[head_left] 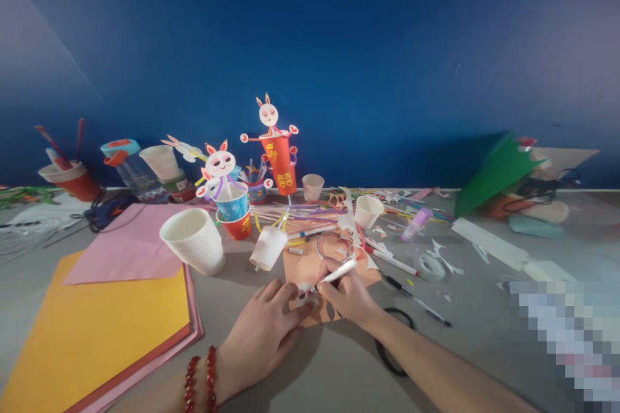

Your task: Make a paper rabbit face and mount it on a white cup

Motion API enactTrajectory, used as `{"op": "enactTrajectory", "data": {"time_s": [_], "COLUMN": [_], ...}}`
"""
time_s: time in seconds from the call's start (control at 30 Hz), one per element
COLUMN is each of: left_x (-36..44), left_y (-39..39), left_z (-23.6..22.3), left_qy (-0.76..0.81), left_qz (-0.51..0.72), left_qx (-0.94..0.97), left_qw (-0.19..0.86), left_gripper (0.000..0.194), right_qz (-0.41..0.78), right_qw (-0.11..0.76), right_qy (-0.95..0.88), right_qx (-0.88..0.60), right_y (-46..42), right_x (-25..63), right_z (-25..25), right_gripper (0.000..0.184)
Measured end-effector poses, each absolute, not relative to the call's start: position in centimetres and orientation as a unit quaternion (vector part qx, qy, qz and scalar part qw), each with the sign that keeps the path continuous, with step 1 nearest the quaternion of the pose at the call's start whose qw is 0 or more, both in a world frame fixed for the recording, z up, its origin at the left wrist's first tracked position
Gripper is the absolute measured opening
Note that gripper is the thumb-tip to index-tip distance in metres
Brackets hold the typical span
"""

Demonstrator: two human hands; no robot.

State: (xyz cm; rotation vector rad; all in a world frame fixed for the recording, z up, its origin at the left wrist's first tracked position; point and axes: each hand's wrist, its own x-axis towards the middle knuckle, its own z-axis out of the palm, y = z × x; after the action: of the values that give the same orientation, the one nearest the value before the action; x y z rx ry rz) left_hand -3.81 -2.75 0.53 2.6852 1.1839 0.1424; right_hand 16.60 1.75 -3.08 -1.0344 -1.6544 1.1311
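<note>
My right hand (351,300) grips a white marker (341,270), its dark tip down at a small white paper cutout (304,293) with dark and pinkish marks. My left hand (266,329), with red bead bracelets at the wrist, holds the edge of that cutout between thumb and fingers; part of the cutout is hidden. Beneath both hands lies a sheet of orange-tan paper (298,266) with cut holes. Just beyond my left hand, a white paper cup (269,248) lies tipped with a straw through it.
Rabbit-faced puppets stand on red cups (277,161) and a blue cup (233,205). Stacked white cups (194,242) and coloured paper (121,310) are at left. Scraps, a tape roll (430,267), a pen (416,298), a glue stick (416,226) and a black ring (387,355) lie at right.
</note>
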Motion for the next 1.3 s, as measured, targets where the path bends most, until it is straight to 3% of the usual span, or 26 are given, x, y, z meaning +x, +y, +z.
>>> {"op": "enactTrajectory", "data": {"time_s": [1.3], "left_x": [-3.78], "left_y": [-2.77], "left_z": [0.26], "left_qy": [0.397], "left_qz": [0.064], "left_qx": [0.910], "left_qw": [0.098], "left_gripper": [0.039], "right_qz": [0.411], "right_qw": [0.403], "right_qy": [-0.691], "right_qx": [-0.437], "right_y": [1.63], "right_x": [16.63], "right_z": [-3.18], "right_gripper": [0.011]}}
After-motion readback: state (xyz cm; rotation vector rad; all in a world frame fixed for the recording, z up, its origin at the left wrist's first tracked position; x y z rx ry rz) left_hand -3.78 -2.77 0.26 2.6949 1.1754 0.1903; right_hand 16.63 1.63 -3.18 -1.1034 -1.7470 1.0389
